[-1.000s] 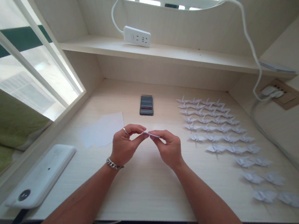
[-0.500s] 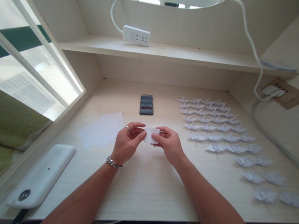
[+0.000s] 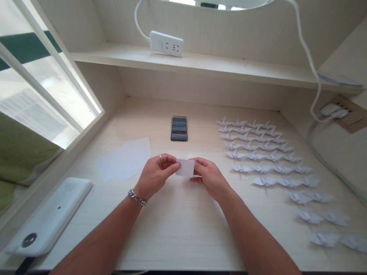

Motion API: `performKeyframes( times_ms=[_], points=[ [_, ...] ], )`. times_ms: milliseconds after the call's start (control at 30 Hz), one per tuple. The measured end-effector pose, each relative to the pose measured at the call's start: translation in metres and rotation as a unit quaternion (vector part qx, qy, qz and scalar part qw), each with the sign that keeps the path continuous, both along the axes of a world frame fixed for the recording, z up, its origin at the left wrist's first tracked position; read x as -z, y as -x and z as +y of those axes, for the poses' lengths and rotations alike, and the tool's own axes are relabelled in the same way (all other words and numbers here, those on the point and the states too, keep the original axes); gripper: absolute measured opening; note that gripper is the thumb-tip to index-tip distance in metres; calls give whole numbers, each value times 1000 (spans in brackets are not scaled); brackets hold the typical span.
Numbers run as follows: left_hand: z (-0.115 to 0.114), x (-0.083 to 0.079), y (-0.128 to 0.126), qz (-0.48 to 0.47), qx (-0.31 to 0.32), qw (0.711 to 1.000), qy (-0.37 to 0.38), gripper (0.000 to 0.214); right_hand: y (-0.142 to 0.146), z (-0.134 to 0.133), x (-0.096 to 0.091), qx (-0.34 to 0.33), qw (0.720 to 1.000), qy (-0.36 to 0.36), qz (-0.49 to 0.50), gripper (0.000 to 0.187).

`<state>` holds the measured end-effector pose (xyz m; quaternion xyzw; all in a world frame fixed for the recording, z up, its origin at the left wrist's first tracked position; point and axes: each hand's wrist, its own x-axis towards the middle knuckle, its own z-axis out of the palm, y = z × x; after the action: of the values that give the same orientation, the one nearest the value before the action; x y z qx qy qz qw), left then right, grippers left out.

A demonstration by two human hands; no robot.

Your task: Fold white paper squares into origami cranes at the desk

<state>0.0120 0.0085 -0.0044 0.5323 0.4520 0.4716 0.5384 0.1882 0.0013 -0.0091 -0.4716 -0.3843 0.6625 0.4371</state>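
Note:
A small folded white paper [image 3: 185, 167] is held just above the middle of the pale wooden desk [image 3: 173, 229]. My left hand [image 3: 154, 176], with a ring and a chain bracelet, pinches its left edge. My right hand [image 3: 210, 178] pinches its right edge. The paper faces me as a flat rectangle. Loose white sheets [image 3: 124, 159] lie on the desk just left of my left hand.
Several rows of folded paper cranes [image 3: 267, 158] cover the desk's right half. A dark phone [image 3: 179, 129] lies behind my hands. A white device [image 3: 50, 217] sits at the front left. A power strip [image 3: 166, 43] rests on the shelf, its cable running to a wall socket [image 3: 339, 112].
The paper, seen edge-on a second ago, has been turned so its flat face shows. Both hands have stayed at the same spot, shifting slightly.

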Motion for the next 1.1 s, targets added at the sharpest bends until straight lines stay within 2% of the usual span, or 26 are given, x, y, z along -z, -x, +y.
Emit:
performKeyframes(
  times_ms=[133, 233, 433, 567, 667, 800, 900, 1000, 1100],
  points=[
    [2, 2, 1, 16, -14, 999, 35, 25, 3, 2, 4, 24, 998, -64, -11, 38],
    [2, 1, 1, 30, -14, 999, 37, 24, 6, 1, 7, 27, 991, -117, -53, 35],
    [1, -2, 0, 17, -12, 999, 33, 23, 6, 0, 13, 51, 979, -175, -89, 25],
    [1, -2, 0, 1, 1, 1000, 12, 21, 8, -5, 10, 79, 959, -233, -141, 19],
    [0, -2, 0, -1, -1, 1000, -14, 20, 9, -10, 8, 105, 910, -340, -214, 13],
    [-1, -2, 0, -12, -4, 999, -42, 18, 7, -13, 9, 119, 790, -519, -303, 20],
    [-2, -2, 0, -29, -1, 998, -57, 16, 5, -14, 10, 120, 714, -596, -348, 26],
    [-1, -2, 0, -39, 4, 997, -61, 14, 4, -13, 8, 122, 671, -625, -380, 25],
    [-1, -1, 0, -41, 7, 997, -60, 13, 4, -14, 4, 126, 649, -640, -392, 23]
  ],
)
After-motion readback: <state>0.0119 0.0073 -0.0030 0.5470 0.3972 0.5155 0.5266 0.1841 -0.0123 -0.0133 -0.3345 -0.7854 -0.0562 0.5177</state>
